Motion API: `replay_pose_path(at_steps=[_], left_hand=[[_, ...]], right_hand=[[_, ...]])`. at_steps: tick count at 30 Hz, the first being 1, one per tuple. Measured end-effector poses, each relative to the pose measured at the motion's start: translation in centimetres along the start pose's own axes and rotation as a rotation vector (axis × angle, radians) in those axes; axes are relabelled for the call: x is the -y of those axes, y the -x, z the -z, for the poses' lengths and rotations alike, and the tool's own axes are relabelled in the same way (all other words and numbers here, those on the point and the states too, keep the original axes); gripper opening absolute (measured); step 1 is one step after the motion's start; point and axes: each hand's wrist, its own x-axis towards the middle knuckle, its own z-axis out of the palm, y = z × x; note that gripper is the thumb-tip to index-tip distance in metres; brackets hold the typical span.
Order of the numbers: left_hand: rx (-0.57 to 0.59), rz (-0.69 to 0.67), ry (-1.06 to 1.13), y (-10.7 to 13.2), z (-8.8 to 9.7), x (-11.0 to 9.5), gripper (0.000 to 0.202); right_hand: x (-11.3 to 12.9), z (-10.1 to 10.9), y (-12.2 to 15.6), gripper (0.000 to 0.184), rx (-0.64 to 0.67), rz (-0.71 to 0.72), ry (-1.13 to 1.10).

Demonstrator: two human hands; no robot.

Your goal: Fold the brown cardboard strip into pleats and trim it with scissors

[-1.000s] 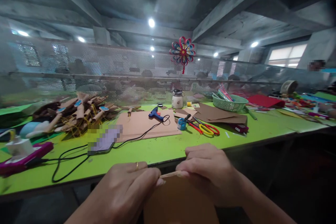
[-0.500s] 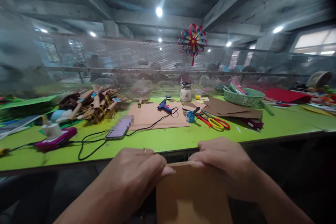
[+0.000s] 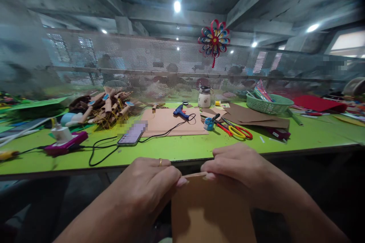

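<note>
Below the front edge of the green table, a brown cardboard sheet [image 3: 211, 209] hangs down toward me, its top edge pinched between both hands. My left hand [image 3: 154, 182], with a ring on one finger, is closed on the left part of that edge. Closed on the right part is my right hand [image 3: 236, 167], its thumb on the near face of the cardboard. A short stretch of the edge shows between the thumbs and looks layered or folded. The lower end of the sheet runs out of view.
On the green table [image 3: 171, 152] lie a phone [image 3: 132, 133], a blue glue gun [image 3: 181, 112] on cardboard sheets, scissors [image 3: 238, 132], a blue jar [image 3: 209, 123] and a purple power strip [image 3: 67, 143]. Cardboard pieces [image 3: 108, 108] pile up at left; a green basket [image 3: 269, 103] stands right.
The view has shifted slightly, so the table things sit a little farther right and higher. Both hands keep their grip on the cardboard edge, with the right thumb slightly nearer the left.
</note>
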Motion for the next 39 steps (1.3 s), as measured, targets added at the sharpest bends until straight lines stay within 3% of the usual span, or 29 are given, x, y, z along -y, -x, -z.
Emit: replay_pose_path(at_steps=[6,10,16,26,34,39], left_hand=[[0.036,0.026,0.054,0.4,0.0,0.2,0.027],[-0.005,0.052,0.086,0.0,-0.1,0.4,0.015],[-0.079,0.065,0.071,-0.6,-1.3,0.3,0.015],[-0.053,0.061,0.059,0.1,-1.1,1.2,0.017],[0.033,0.109,0.158,0.5,-1.5,2.5,0.019],[0.014,0.13,0.05,0.9,-1.8,3.0,0.021]], right_hand=[[-0.3,-1.2,0.2,0.025,-0.062,0.055,-0.019],[-0.5,-1.6,0.2,0.026,-0.117,0.057,0.0],[-0.6,-2.1,0.2,0.025,-0.144,0.074,0.031],[-1.5,-0.4,1.6,0.017,-0.135,0.017,-0.062],[-1.7,-0.9,1.5,0.023,-0.157,0.014,-0.019],[-2.1,-0.6,1.2,0.018,-0.233,-0.001,-0.105]])
